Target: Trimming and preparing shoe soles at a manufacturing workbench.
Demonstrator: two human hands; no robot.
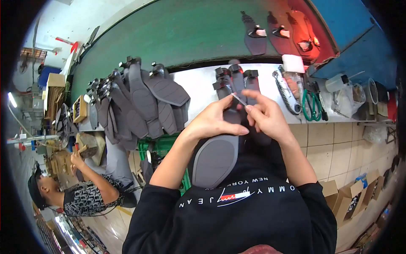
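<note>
Close to my body, a dark grey shoe sole [216,158] hangs with its broad front end toward me. My left hand [218,120] is closed around its narrower part, thumb pointing right. My right hand [265,113] meets it just above, finger and thumb pinched on a thin pale strip [239,100] that slants between both hands. Whether this is a tool or a piece of material, I cannot make out. Beyond my fingers, several soles with black heels [235,72] lie on the metal bench, partly hidden by my hands.
A pile of grey soles [141,99] covers the bench at left. Green-handled scissors [312,106] and a long grey hand tool [286,93] lie at right. Soles [255,40] rest on the green belt [190,34] near red light. A co-worker [91,186] sits at left.
</note>
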